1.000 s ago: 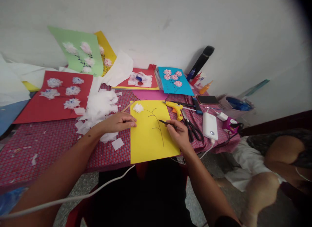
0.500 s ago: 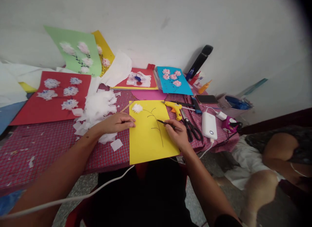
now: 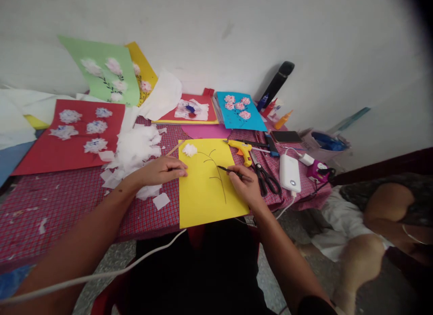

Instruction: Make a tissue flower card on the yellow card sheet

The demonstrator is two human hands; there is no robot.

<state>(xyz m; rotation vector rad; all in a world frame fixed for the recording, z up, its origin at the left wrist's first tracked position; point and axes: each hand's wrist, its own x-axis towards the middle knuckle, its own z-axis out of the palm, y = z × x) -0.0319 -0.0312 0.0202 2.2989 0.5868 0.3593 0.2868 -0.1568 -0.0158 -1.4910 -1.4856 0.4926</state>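
Observation:
A yellow sheet of paper (image 3: 199, 202) lies on the checked tablecloth in front of me, with a thin dark branch line drawn on it and a white tissue flower (image 3: 190, 150) at its upper left. My right hand (image 3: 246, 185) rests at the sheet's right side, fingers closed around a black pen (image 3: 240, 174) whose tip touches the line. Across from it, my left hand (image 3: 167, 169) lies over the left edge of the sheet, loosely curled with a gap between thumb and forefinger, and holds nothing. Beside that hand is a heap of white tissue squares (image 3: 137, 145).
To the right lie a yellow glue gun (image 3: 241, 151), black scissors (image 3: 267, 179), a white power bank (image 3: 290, 173) and a phone (image 3: 286, 136). Finished flower pictures on red (image 3: 43, 150), green (image 3: 81, 53) and blue card (image 3: 241, 121) stand behind. A person sits at right.
The view has shifted very slightly. Both hands and the pen hold almost the same place on the yellow sheet.

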